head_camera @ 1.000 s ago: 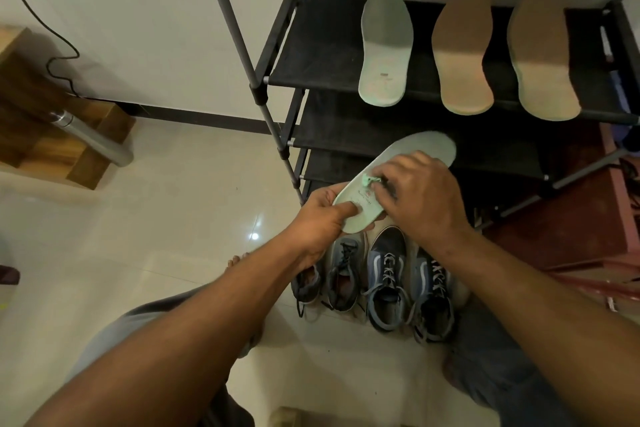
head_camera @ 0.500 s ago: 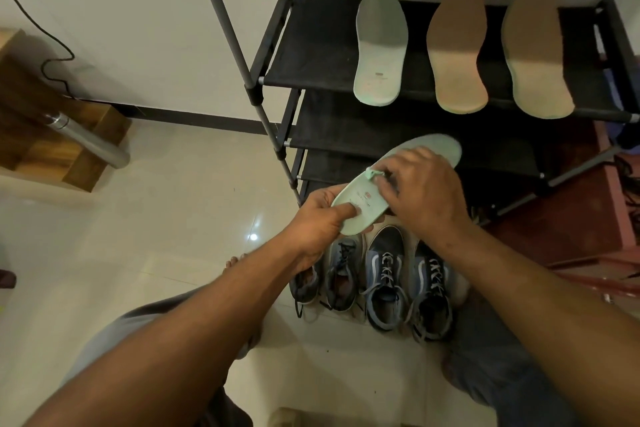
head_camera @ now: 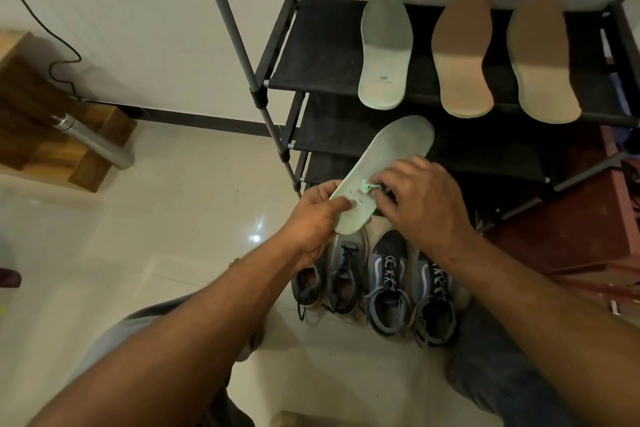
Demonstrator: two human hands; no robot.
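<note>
My left hand (head_camera: 313,217) grips the heel end of a pale green insole (head_camera: 391,156), thumb on its top face, holding it tilted in front of the shoe rack. My right hand (head_camera: 420,199) pinches a small crumpled green cloth (head_camera: 367,188) and presses it on the insole near its printed label. Two pairs of sneakers stand on the floor below my hands: a grey pair (head_camera: 332,274) and a blue pair (head_camera: 410,288).
A black shoe rack (head_camera: 318,59) stands ahead; its upper shelf carries a second green insole (head_camera: 384,52) and two tan insoles (head_camera: 462,55) (head_camera: 540,59). A wooden block with a steel tube (head_camera: 93,142) lies at the left. My knees frame the tiled floor (head_camera: 173,218).
The right hand with the cloth has shifted a little along the heel part of the insole. The left hand keeps the same hold. The view has moved slightly.
</note>
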